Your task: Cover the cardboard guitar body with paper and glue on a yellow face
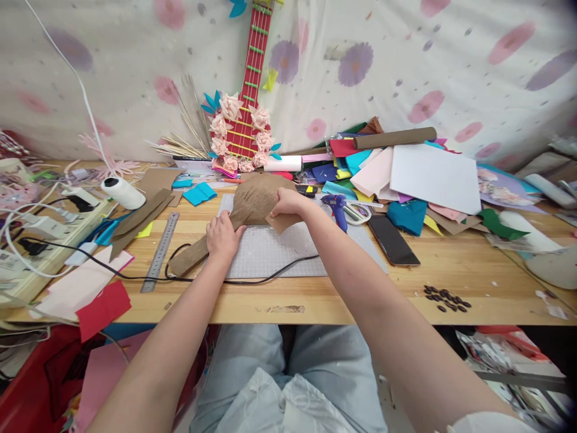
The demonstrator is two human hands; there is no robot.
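Observation:
A brown, paper-covered shape with a round body [253, 191] and a long flat neck lies over a grey cutting mat [252, 255]. Its surface looks wrinkled. My left hand [222, 237] is closed around the neck close to the body. At the body's right side, my right hand [288, 203] pinches a loose brown paper flap [285, 222]; the fingertips are partly hidden. A blue glue gun [336, 210] rests just right of that hand, beside white-handled scissors [358, 213]. A black cord [270, 276] runs across the mat below both hands.
A red paper guitar [246, 129] with pink roses leans at the back. Coloured sheets [374, 174] pile up behind right, near a phone [393, 240] and dark beads [446, 299]. To the left are a metal ruler [160, 252], thread spool [123, 192] and power strip [54, 240].

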